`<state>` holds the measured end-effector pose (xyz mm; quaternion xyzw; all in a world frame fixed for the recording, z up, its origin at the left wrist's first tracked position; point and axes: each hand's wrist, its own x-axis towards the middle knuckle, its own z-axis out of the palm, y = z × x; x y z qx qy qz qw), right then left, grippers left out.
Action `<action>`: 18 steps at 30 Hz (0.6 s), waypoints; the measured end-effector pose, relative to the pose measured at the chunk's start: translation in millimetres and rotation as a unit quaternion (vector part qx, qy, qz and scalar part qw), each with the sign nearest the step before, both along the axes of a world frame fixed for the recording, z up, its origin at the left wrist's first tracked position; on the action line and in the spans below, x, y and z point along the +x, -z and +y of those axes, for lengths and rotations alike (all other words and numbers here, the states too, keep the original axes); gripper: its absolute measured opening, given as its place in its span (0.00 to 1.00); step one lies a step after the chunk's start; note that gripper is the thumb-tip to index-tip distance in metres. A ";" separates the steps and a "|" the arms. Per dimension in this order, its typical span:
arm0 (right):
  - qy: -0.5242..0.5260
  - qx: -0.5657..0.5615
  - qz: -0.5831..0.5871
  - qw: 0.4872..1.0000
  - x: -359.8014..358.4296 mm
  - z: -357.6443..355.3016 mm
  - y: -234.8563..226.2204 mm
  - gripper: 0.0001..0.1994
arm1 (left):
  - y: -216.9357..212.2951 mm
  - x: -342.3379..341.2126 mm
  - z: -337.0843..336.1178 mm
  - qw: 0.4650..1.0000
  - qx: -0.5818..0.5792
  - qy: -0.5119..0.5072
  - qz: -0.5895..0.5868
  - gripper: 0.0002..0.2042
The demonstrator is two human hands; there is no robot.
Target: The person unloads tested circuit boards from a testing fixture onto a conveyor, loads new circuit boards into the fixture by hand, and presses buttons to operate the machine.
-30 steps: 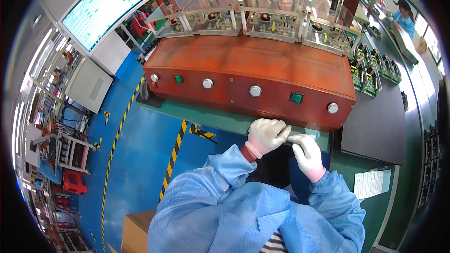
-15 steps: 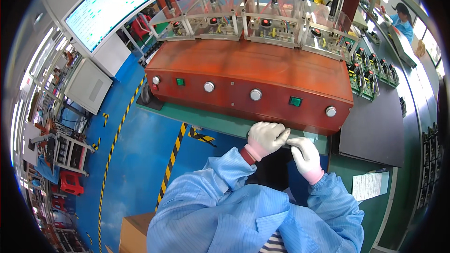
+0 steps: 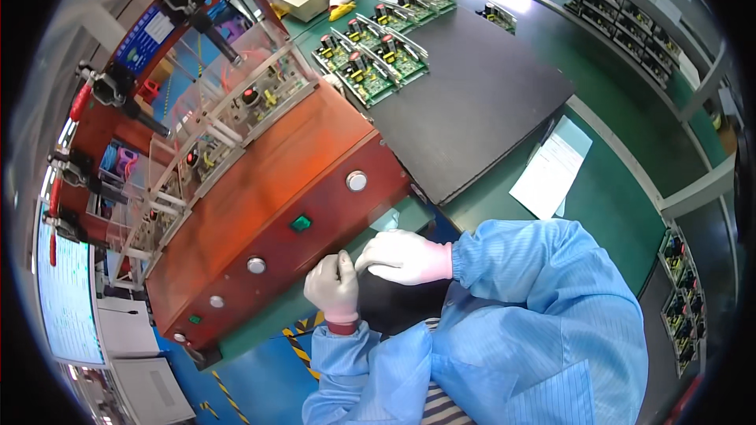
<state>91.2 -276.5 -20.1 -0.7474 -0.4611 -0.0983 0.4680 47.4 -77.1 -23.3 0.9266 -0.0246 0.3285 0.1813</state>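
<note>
Gloved fingertips are meeting: left hand [image 3: 335,286] curling, right hand [image 3: 404,257] pinching something unseen (grip contents unclear) beside the orange metal test fixture [image 3: 272,208]; view has swung right, hands staying together by its front edge.

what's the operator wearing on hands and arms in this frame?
Both the left hand and the right hand wear white knit gloves with pink cuffs. The arms are in light blue sleeves with a fine stripe and gathered wrists. No cables or markings are visible.
</note>
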 end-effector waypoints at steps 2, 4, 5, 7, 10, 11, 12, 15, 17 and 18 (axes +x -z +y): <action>0.001 -0.006 -0.003 1.000 -1.4 -0.3 2.8 0.10 | 1.0 -1.3 -1.0 1.000 -0.007 0.002 -0.003 0.08; -0.001 -0.013 -0.007 1.000 -1.9 -0.8 4.6 0.10 | 1.7 -2.1 -1.7 1.000 -0.015 0.001 -0.006 0.08; -0.001 -0.012 -0.006 1.000 -2.3 -0.1 4.9 0.10 | 2.1 -3.0 -1.2 1.000 -0.014 0.001 -0.005 0.08; -0.002 -0.016 -0.005 1.000 -2.8 0.6 4.7 0.10 | 2.9 -3.4 -0.5 1.000 -0.016 0.000 -0.009 0.08; -0.005 -0.019 -0.006 1.000 -2.7 1.6 4.3 0.10 | 2.4 -3.7 -0.3 1.000 -0.017 -0.004 -0.015 0.08; -0.005 -0.021 -0.008 1.000 -2.3 1.9 4.8 0.10 | 1.9 -3.9 -0.1 1.000 -0.015 -0.005 -0.012 0.08; -0.005 -0.023 -0.010 1.000 -1.9 1.9 5.4 0.10 | 1.2 -4.1 -0.3 1.000 -0.014 -0.005 -0.010 0.08; -0.008 -0.027 -0.015 0.999 -1.5 1.8 6.2 0.10 | -0.8 -4.2 -1.5 1.000 -0.010 -0.010 -0.006 0.08; -0.008 -0.027 -0.017 0.999 -1.0 1.3 6.7 0.10 | -2.0 -3.1 -3.1 1.000 -0.009 -0.002 -0.017 0.08; -0.007 -0.027 -0.018 0.999 -0.7 1.0 6.8 0.10 | -2.6 -2.6 -3.9 1.000 -0.008 0.003 -0.023 0.09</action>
